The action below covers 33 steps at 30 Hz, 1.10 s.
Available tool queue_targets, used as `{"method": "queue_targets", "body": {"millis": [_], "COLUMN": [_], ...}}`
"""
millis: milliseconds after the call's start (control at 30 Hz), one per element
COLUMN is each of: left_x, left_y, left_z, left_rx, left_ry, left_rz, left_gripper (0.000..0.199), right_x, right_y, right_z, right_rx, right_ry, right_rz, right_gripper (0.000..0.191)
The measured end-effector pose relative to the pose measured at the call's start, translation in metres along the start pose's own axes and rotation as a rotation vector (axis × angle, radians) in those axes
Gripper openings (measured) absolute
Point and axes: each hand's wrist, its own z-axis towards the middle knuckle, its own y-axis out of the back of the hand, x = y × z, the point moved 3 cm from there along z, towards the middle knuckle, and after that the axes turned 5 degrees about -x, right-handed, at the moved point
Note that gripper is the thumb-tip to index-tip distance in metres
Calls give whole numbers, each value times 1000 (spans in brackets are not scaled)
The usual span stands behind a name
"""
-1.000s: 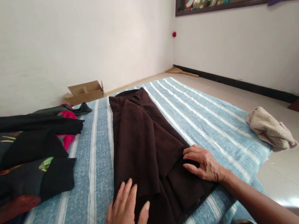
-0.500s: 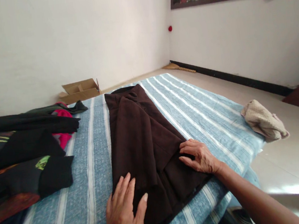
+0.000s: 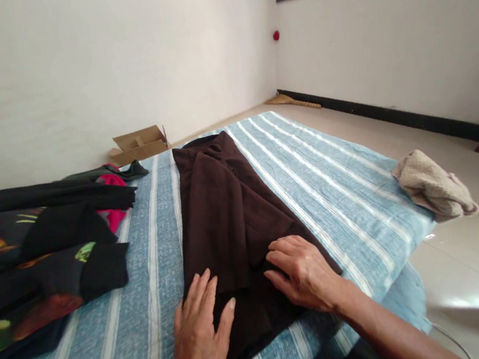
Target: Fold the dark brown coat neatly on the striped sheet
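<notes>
A dark brown jacket (image 3: 221,222) lies lengthwise on the bed, one sleeve laid down along its front. My left hand (image 3: 201,330) rests flat on its lower left edge, beside the sleeve's cuff, fingers stretched out and thumb apart. On the lower right part, my right hand (image 3: 301,271) is curled over the cloth, with fabric between its thumb and bent fingers. Part of the jacket's right side and hem is hidden under that hand and forearm.
Dark printed clothes (image 3: 47,284) are piled at the left of the blue striped bedspread (image 3: 318,181). A beige cloth (image 3: 434,184) hangs at the bed's right corner. Beyond the bed are an open cardboard box (image 3: 141,145) and a broom (image 3: 291,101) along the wall.
My right hand has moved left over the jacket, drawing some cloth inward, and more of the right edge now shows. The left hand stays in place. The view has shifted slightly.
</notes>
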Motion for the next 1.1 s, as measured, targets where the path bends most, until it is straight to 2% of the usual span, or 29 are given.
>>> {"method": "queue_targets", "body": {"millis": [133,333,467,533,633,767,1100], "left_x": [0,0,-1,-1,-1,-2,-8], "left_y": [0,-1,-1,-1,-2,-1,4], "left_z": [1,2,1,1,1,1,4], "left_rx": [-10,-43,-39,-45,-49,-48,-16], "left_ry": [-8,-22,-26,-35,-39,-25,-24], "left_rz": [-9,-23,-17,-6,6,22,80], "left_gripper": [46,46,45,44,44,43,42], "right_x": [15,25,36,37,33,30,31], "right_y": [-14,-22,-26,-31,-41,-45,-42], "right_z": [1,-2,2,4,6,7,5], "right_rx": [37,-114,-138,-131,-67,-11,13], "right_ry": [84,-16,118,162,154,142,144], "right_rz": [-11,-100,-51,-45,-33,-20,-19], "right_gripper": [25,24,20,26,36,36,35]}}
